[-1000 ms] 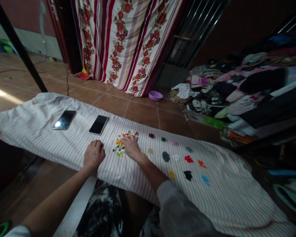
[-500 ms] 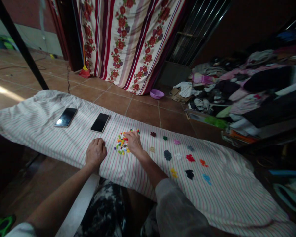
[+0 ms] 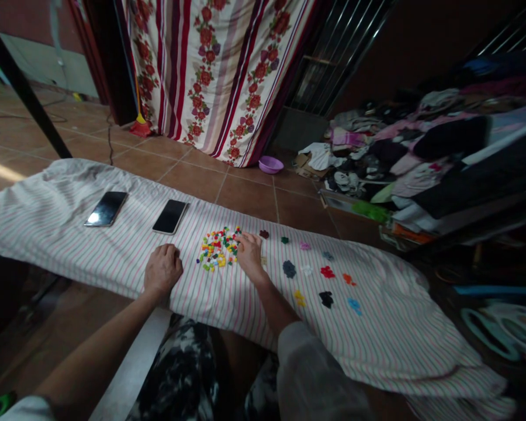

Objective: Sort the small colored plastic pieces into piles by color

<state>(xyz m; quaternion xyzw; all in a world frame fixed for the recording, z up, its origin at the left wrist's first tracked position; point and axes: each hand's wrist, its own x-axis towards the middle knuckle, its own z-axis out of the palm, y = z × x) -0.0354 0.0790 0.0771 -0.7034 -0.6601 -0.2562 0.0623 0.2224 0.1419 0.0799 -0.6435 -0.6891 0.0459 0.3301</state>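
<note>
A striped cloth covers the long surface before me. Near its middle lies a loose spread of small multicoloured pieces. My right hand is at the right edge of this spread, fingers bent downward; anything between the fingertips is too small to make out. My left hand rests curled on the cloth, left of the pieces. Sorted small piles lie to the right, among them dark grey, red, black, yellow, blue and orange.
Two phones lie on the cloth at the left, one silvery-edged and one dark. Beyond are a floral curtain, a purple basin and a red broom. Clothes are heaped at the right.
My right hand has moved right, off the multicoloured pieces to their edge, uncovering more of them. The whole view has shifted slightly. My left hand stays resting on the cloth.
</note>
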